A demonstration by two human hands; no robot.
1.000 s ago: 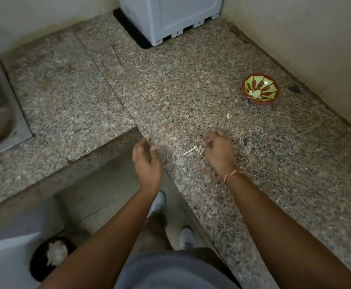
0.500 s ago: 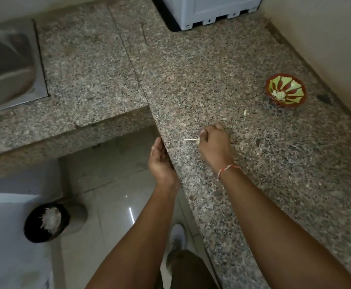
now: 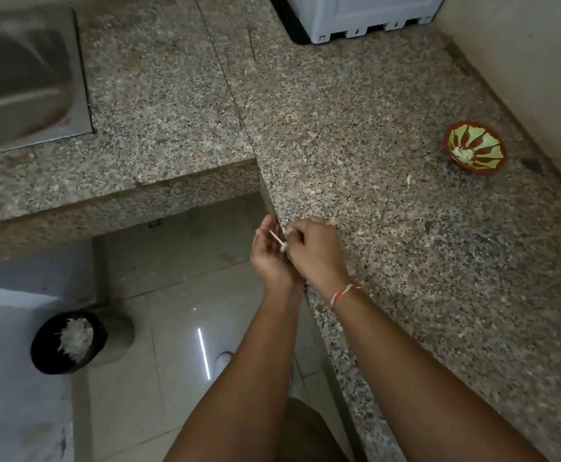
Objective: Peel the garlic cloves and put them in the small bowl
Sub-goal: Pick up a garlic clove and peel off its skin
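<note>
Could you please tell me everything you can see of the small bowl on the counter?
The small bowl is round, with a reddish-brown outside and rim; inside, pale green panels alternate with red stripes that fan out from the bottom. It looks like glazed or painted ceramic. It sits upright on the speckled granite counter, near the wall and far from both hands. A small pale heap, probably peeled garlic, lies in its bottom. Nothing else touches it.

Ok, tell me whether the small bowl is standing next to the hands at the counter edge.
No, the small bowl stands far off near the wall, while both hands, left hand and right hand, work at the counter edge.
</note>
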